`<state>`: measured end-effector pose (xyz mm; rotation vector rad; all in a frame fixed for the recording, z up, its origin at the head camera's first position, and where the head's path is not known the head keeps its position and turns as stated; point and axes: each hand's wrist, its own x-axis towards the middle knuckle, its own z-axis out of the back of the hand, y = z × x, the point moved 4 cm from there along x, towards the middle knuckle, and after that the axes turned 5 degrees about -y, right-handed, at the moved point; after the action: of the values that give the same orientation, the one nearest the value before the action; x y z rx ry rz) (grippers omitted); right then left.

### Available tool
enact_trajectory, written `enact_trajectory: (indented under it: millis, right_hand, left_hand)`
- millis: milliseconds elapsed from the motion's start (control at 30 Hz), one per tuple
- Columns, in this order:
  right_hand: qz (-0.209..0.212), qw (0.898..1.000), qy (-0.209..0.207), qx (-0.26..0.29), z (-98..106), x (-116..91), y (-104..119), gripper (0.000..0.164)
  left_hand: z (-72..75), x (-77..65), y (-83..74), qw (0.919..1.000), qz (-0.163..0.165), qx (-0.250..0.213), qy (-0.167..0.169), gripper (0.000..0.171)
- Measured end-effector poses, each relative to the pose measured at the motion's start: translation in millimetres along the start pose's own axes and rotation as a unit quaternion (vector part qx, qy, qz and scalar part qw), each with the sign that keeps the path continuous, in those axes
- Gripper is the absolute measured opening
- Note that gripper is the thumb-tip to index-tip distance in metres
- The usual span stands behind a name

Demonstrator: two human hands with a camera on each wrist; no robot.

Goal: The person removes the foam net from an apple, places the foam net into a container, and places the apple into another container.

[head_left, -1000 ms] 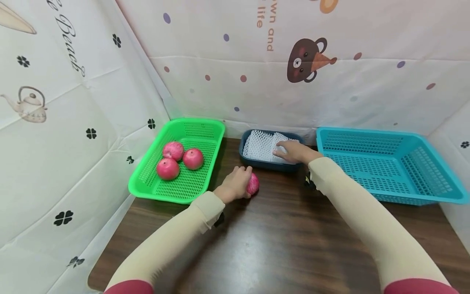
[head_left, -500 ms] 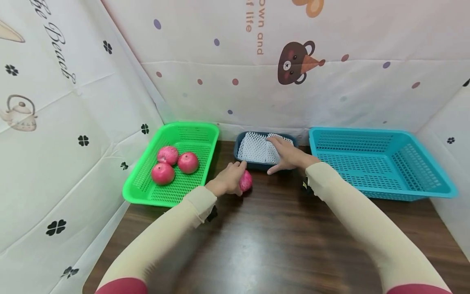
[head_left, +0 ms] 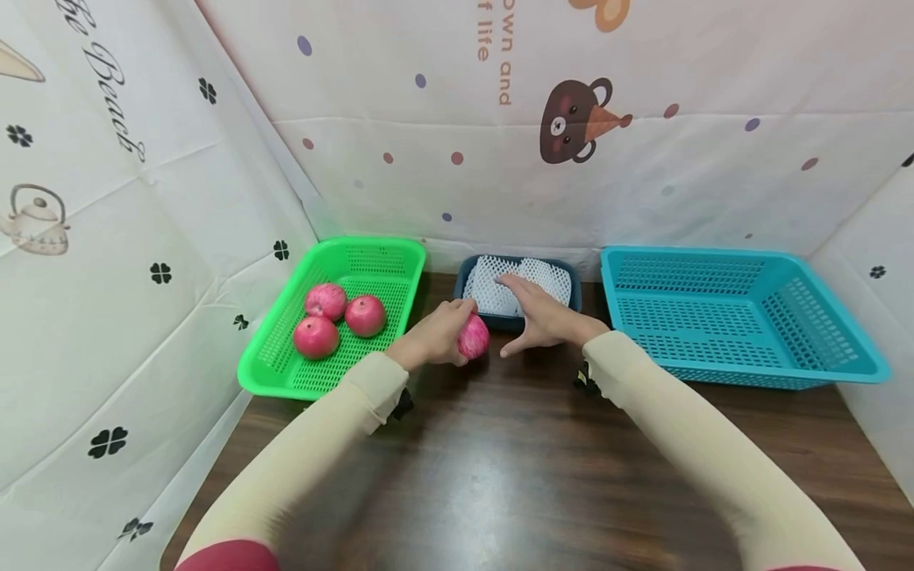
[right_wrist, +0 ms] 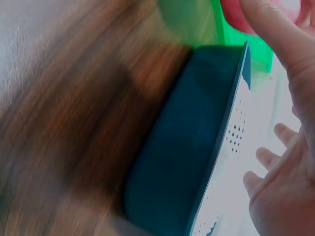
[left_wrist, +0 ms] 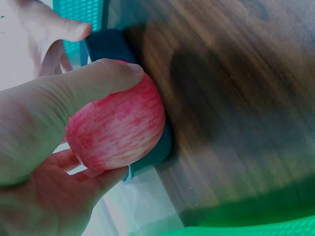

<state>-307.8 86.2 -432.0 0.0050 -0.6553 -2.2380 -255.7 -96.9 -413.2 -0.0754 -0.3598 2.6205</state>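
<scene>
My left hand [head_left: 437,333] grips a red-pink streaked apple [head_left: 474,338], thumb on one side and fingers on the other in the left wrist view, where the apple [left_wrist: 120,123] shows large. It is held just in front of a small dark blue basket [head_left: 508,323]. White foam netting [head_left: 493,287] lies in that basket. My right hand [head_left: 546,316] is spread over the basket's front edge, thumb and fingers wide apart, facing the apple and holding nothing. In the right wrist view its fingers hang over the white netting [right_wrist: 231,142].
A green basket [head_left: 286,391] at the left holds several red apples [head_left: 366,316]. At the right stands a larger blue basket [head_left: 743,373] with perforated walls. All rest on a dark wooden table [head_left: 500,476], with a printed white cloth [head_left: 400,182] behind.
My right hand has come away from the netting and moved left toward the apple, its thumb spreading. My left hand has raised the apple slightly. The head view has shifted a little.
</scene>
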Motion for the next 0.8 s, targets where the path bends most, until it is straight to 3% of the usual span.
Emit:
enact_trajectory:
  millis: [400,800]
  right_hand:
    - [0.028,0.999,-0.033,0.015,-12.2,3.5,24.0,0.127]
    - [0.040,0.998,-0.047,0.032,-17.9,11.5,37.9,0.123]
  left_hand:
    - [22.9,-7.1,10.0,0.9985,-0.012,-0.025,-0.048,0.084]
    - [45.8,-18.1,31.2,0.9946,-0.030,-0.054,-0.083,0.083]
